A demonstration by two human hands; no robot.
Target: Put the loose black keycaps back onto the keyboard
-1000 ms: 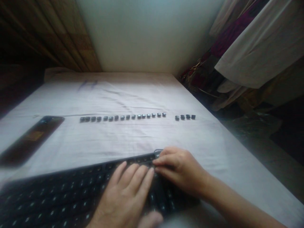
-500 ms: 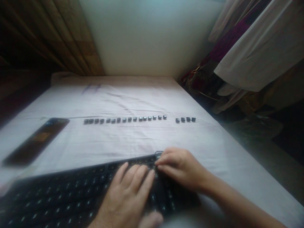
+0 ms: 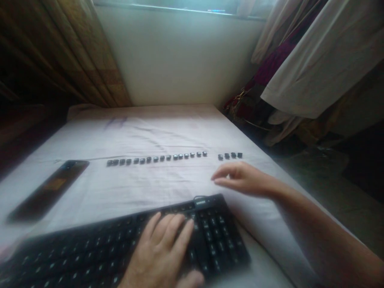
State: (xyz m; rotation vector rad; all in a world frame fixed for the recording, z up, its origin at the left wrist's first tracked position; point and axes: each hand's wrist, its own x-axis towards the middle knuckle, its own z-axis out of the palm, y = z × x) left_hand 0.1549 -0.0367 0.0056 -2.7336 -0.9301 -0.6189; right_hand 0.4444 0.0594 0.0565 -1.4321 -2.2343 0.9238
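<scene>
Left hand (image 3: 160, 250) lies spread on keyboard (image 3: 220, 236) | right hand (image 3: 241, 179) apart, over cloth (image 3: 156, 184) — whether its fingertips pinch, cannot tell | label (image 3: 201, 203) — blurred, perhaps "RANGER"

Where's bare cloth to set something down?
Free: cloth strip between the long keycap row and keyboard, right of the phone and left of the right hand. Also cloth between that row and the wall, bar a purple mark. Crowded: keyboard under left hand; short keycap row, near right hand.

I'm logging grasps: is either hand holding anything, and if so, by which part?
The left hand lies on the keyboard, no grip visible. Nothing shows in the right hand, though whether it pinches something small cannot be told.
</scene>
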